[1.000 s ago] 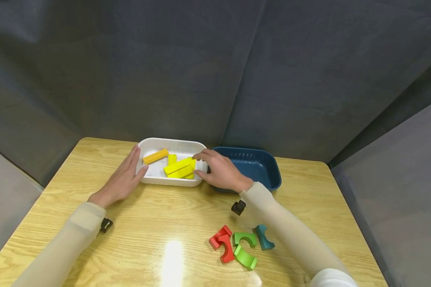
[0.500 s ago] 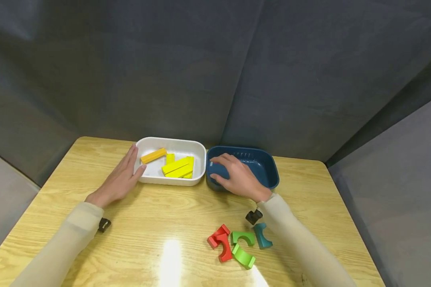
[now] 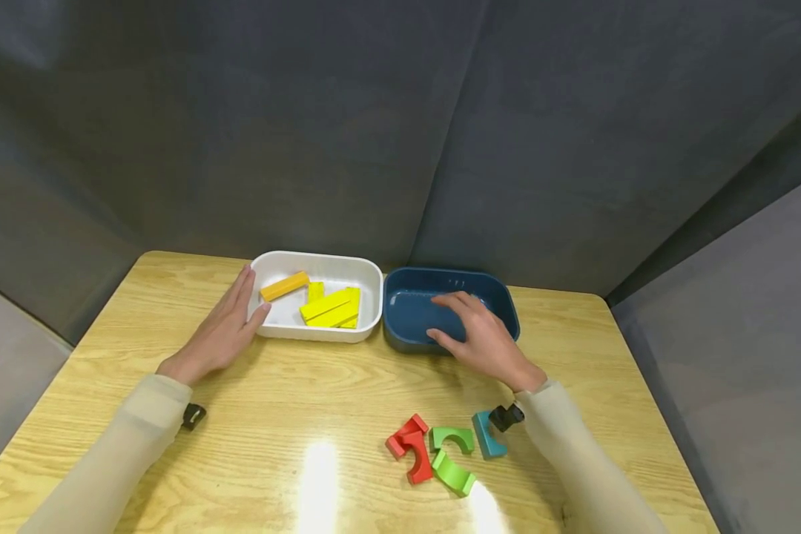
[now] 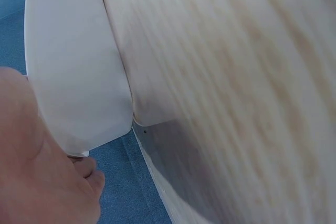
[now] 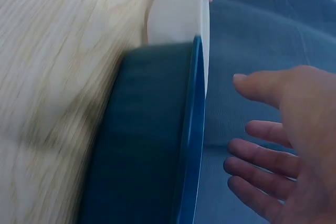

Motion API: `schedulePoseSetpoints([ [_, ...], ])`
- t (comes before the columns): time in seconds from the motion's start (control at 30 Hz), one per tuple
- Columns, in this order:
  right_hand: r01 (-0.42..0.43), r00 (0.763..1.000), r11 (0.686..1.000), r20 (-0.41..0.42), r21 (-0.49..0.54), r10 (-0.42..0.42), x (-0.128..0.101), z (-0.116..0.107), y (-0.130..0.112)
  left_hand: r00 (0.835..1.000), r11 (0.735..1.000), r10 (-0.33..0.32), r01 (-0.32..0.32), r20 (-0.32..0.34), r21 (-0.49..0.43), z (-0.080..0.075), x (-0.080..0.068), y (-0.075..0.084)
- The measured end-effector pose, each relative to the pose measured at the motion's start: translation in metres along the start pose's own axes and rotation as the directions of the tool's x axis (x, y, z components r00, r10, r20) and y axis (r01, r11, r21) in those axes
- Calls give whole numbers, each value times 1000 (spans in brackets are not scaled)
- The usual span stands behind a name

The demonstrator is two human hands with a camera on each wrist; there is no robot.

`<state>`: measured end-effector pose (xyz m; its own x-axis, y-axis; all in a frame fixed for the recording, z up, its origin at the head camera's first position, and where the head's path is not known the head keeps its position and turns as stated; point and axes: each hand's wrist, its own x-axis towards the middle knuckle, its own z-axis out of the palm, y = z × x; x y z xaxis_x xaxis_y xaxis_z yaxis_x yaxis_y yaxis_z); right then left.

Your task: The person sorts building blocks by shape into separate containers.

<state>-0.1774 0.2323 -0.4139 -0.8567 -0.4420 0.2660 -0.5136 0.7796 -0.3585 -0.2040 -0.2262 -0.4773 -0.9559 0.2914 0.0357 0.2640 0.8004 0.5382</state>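
Since the earlier frame, the right hand has shifted from the white oblong tray to the glossy dark-blue tray, fingers and thumb wide apart, holding nothing. Farther left, the left hand's straight fingers lie against the white tray; too hard a push could jam it, with its bright-yellow rectangular blocks, into its neighbour. A low right wrist could nudge the teal arch-shaped block, partly hidden behind the black wrist camera.
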Motion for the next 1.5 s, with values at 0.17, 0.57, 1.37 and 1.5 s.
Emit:
schedulePoseSetpoints([
  [0.17,-48,999,999,-10,-7,48,-15,-6,16,1000,1000,-7,8,7,-4,-2,-2,0],
  [0.57,-184,982,983,-33,13,185,-43,-17,45,1000,1000,-9,9,6,-1,-3,-5,0],
  [1.37,-299,954,953,-7,42,299,-56,-8,90,1000,1000,-5,5,-3,-7,-1,-6,0],
  [1.5,-311,950,949,13,48,311,-53,-3,94,1000,1000,-8,8,-11,-4,-2,-5,-1],
])
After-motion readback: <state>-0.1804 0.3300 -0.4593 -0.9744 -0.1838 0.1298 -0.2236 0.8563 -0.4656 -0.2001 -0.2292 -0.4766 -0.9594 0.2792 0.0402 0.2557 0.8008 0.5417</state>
